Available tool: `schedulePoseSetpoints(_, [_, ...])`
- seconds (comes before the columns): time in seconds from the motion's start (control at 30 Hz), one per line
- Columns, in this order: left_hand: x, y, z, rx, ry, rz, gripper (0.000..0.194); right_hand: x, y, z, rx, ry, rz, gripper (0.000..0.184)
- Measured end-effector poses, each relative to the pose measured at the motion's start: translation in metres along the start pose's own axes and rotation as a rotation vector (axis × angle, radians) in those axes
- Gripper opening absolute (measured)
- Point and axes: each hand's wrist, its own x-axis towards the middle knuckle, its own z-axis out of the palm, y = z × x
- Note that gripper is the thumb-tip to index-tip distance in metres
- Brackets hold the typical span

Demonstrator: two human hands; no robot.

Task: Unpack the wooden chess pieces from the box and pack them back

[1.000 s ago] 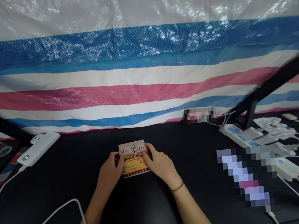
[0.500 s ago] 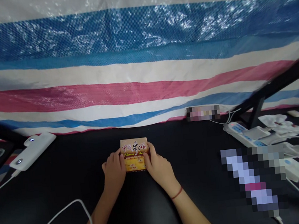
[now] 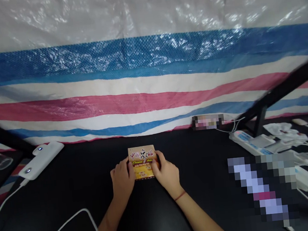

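A small Chinese chess box is at the middle of the black table, its printed face turned up toward me. The upper part is tan with large characters, the lower part yellow with pictured pieces. My left hand grips its left edge, thumb on the front and fingers around the side. On the opposite edge my right hand is closed in the same way, with a thin red cord around the wrist. Parts of both side edges and the underside are hidden by my hands. Whether the box touches the table I cannot tell.
A white power bank with a cable lies at the left. To the right are a power strip with plugs and tangled cables, and a blurred-out device. Behind the black table hangs a striped tarp.
The box has shifted slightly right, and it has straightened from a slight slant. My left hand has turned, its fingers now more along the box's side. Both hands keep their hold. The camera view has bobbed.
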Motion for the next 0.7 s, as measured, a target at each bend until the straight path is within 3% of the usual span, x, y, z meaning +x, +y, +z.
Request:
schedulePoseSetpoints(0.33, [0.005,0.009,-0.006,0.078,-0.047,0.004,0.030,0.006,0.002,-0.003,-0.039,-0.017,-0.021,0.036])
schedulePoseSetpoints(0.47, [0.013,0.003,-0.013,0.011,-0.083,0.005,0.029,0.017,0.009,-0.012,0.180,-0.022,0.010,0.039])
schedulePoseSetpoints(0.57, [0.028,-0.006,-0.024,-0.102,-0.090,-0.104,0.033,0.034,0.021,-0.017,0.335,0.084,0.090,0.041])
schedulePoseSetpoints(0.7, [0.047,-0.016,-0.032,0.055,-0.059,-0.040,0.035,0.049,0.030,-0.014,0.040,0.139,0.106,0.033])
